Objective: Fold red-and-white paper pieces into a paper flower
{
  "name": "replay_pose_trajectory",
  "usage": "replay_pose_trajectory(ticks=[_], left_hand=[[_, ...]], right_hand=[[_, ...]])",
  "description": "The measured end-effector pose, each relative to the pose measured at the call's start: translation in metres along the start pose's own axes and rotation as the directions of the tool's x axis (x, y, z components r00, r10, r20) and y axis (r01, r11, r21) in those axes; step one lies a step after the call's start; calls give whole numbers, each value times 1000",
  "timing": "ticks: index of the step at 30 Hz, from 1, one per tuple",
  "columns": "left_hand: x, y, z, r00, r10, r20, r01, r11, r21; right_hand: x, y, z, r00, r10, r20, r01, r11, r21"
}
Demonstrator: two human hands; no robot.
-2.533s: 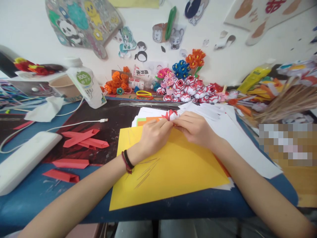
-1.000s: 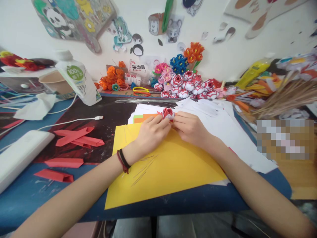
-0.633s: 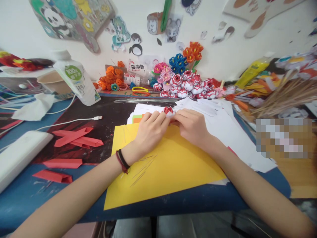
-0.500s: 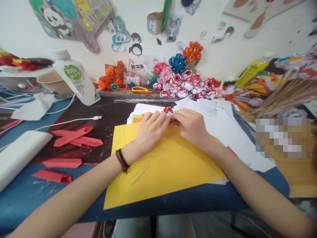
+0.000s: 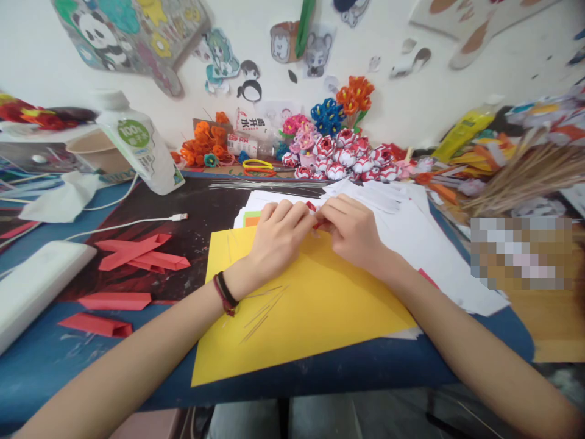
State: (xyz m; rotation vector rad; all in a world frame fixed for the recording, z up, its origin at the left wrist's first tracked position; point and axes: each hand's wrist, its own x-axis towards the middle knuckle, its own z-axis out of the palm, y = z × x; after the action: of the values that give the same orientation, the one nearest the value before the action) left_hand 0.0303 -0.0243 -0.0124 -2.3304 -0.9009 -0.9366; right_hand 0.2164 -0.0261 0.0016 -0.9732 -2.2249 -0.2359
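Note:
Both hands meet over the far edge of a yellow sheet (image 5: 338, 305). My left hand (image 5: 282, 235) is closed, its fingers curled round a small red and white folded paper flower (image 5: 311, 206). My right hand (image 5: 351, 228) pinches the same flower from the other side. Most of the flower is hidden behind the fingers. Several thin wires (image 5: 265, 311) lie on the yellow sheet near my left wrist. To the left, folded red paper strips (image 5: 134, 253) rest on the dark mat, some crossed over one another.
Finished red and white paper flowers (image 5: 345, 155) are heaped along the wall. A white bottle (image 5: 141, 143) stands at the back left, near a white power strip (image 5: 41, 289) and a cable (image 5: 123, 228). White papers (image 5: 411, 244) spread to the right, beside a bundle of thin sticks (image 5: 516, 171).
Both hands have shifted very slightly, and my right fingers have moved a little over the flower, so less of it shows now. The things on the table have stayed put.

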Motion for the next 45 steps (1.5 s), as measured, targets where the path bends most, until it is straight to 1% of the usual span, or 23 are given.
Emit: replay_pose_trajectory(ticks=[4, 7, 9, 11, 15, 20, 22, 25, 30, 34, 36, 40, 41, 43, 45], left_hand=[[0, 0, 0, 996, -64, -66, 57, 993, -104], [0, -1, -2, 997, -60, -40, 49, 974, -223], [1, -2, -2, 999, -49, -22, 42, 966, -254], [2, -2, -2, 999, -50, -19, 45, 973, -228], [2, -1, 0, 998, -61, -27, 55, 983, -174], [3, 1, -3, 994, -89, -59, 76, 979, -188], [3, 2, -5, 995, -93, -47, 82, 977, -195], [3, 2, -4, 998, -55, -17, 51, 980, -191], [1, 1, -1, 999, -27, -25, 23, 986, -164], [1, 0, -1, 999, -7, -37, 3, 994, -111], [1, 1, -3, 999, -2, -50, -2, 997, -80], [2, 7, -10, 988, -52, -144, 53, 999, 4], [3, 8, -12, 987, -53, -151, 58, 998, 29], [3, 8, -14, 991, -53, -120, 61, 996, 69], [4, 7, -13, 996, -76, -53, 81, 991, 110]], right_hand=[[0, 1, -2, 1000, 10, -4, -9, 996, 84], [1, 1, -3, 1000, -9, -10, 9, 997, 71], [1, 0, -3, 999, -37, -24, 38, 999, 24], [1, -2, -2, 998, -59, -32, 59, 998, -4], [1, -3, -1, 998, -43, -35, 45, 998, 36], [-1, 1, -1, 999, -19, -51, 22, 998, 52], [-2, 3, -2, 998, -16, -62, 20, 998, 58], [-2, 5, -1, 998, -27, -64, 29, 999, 32], [0, 2, -1, 996, -76, -51, 77, 997, 12], [-1, -1, -1, 995, -82, -51, 82, 997, 13], [-1, 0, -1, 996, -67, -52, 68, 998, 8], [-2, 5, -2, 995, 25, -99, -21, 999, 38], [-2, 6, -2, 993, 44, -113, -39, 998, 45], [-3, 6, 0, 990, 70, -125, -62, 996, 67], [-3, 4, 2, 990, 85, -115, -73, 992, 102]])
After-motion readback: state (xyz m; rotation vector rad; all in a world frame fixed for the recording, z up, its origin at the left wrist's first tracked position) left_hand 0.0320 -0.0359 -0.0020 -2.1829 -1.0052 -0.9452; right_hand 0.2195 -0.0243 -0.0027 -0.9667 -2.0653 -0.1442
